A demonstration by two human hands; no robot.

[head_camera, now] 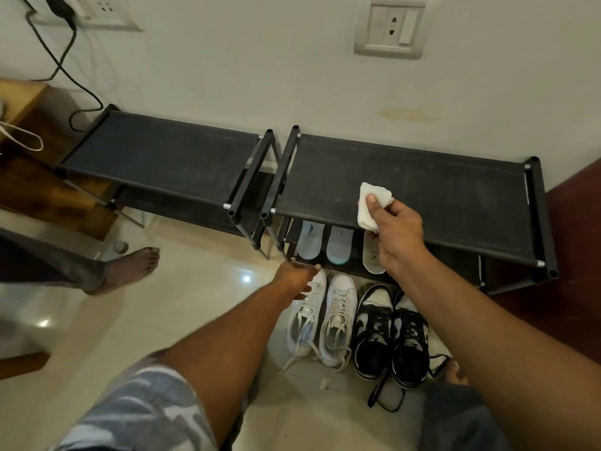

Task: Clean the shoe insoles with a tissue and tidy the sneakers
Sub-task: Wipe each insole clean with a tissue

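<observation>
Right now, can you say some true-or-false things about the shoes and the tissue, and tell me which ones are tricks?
1. The right hand holds a crumpled white tissue in its fingers. True.
2. The white lace-up sneakers sit on the top shelf of the black fabric shoe rack. False: they stand on the floor in front of the rack.
3. The black-and-white sneakers stand just to the right of the white pair. True.
4. The pale insoles are tucked inside the sneakers. False: they lie side by side on the rack's lower shelf.
</observation>
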